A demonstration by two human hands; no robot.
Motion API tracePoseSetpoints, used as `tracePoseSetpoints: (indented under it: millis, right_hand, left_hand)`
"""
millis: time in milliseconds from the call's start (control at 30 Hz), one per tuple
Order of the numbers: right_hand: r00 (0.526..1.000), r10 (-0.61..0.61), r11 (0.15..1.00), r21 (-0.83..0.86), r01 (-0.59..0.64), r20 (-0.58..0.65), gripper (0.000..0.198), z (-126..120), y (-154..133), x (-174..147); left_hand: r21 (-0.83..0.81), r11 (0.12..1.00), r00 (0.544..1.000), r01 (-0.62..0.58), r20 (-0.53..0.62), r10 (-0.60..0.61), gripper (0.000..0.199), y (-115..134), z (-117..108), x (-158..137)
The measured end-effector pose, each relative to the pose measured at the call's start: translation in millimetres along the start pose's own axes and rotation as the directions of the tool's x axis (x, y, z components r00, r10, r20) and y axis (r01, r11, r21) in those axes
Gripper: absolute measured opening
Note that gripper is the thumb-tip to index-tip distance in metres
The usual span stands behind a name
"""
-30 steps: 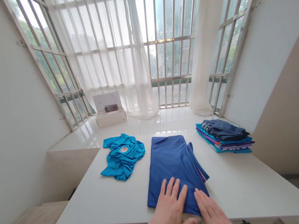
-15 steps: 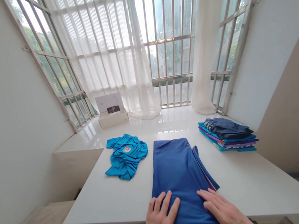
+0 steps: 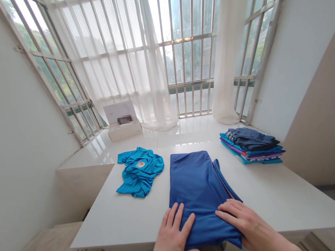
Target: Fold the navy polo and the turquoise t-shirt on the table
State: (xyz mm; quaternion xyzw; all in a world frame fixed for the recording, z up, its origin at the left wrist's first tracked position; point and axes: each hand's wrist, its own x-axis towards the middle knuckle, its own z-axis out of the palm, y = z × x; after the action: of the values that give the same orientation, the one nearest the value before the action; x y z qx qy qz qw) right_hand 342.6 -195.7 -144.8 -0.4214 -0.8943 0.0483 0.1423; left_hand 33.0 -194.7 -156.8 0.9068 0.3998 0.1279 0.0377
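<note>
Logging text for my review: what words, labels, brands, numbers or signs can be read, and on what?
No text is readable.
Badge on turquoise shirt: red-and-white, any lettering too small.
White box: no legible print; a pixelated patch covers part.
Clothes stack: pale marks, too blurred to read.
Blue garment: none visible.
</note>
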Motion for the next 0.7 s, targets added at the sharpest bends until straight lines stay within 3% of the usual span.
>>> tracePoseSetpoints:
  millis: [100,233,333,433,567,700]
  right_hand:
    - [0.999,0.017,0.999,0.028,-0.017,-0.032,0.078,-0.2,1.1,0.0]
    - [0.997,0.043,0.997,0.073,-0.039,-0.058,0.071,3.2,1.3,0.4]
    - [0.996,0.056,0.995,0.083,-0.05,-0.075,0.067,7.3,0.4,0.1]
    - [0.996,0.052,0.996,0.074,-0.047,-0.076,0.075,13.7,-1.4,-4.5]
    - [0.998,0.01,0.999,0.031,-0.008,-0.067,0.095,22.6,-5.7,-13.6]
    - [0.997,-0.056,0.998,-0.032,0.055,-0.05,0.101,26.9,-9.1,-18.2]
  left_hand:
    - [-0.107,0.994,1.0,-0.006,0.002,0.006,0.07,-8.3,-9.5,-2.8]
    - [-0.264,0.963,0.993,0.05,-0.087,-0.075,0.047,-22.7,-14.4,-7.3]
    - [-0.357,0.924,0.976,0.137,-0.109,-0.187,0.044,-30.7,-18.5,-15.2]
    - [-0.383,0.906,0.975,0.181,-0.049,-0.216,0.049,-31.4,-26.0,-26.1]
    - [-0.349,0.926,0.984,0.145,-0.05,-0.173,0.064,-20.7,-29.9,-32.3]
    - [-0.242,0.97,0.996,0.028,-0.079,-0.048,0.052,-7.7,-21.0,-24.2]
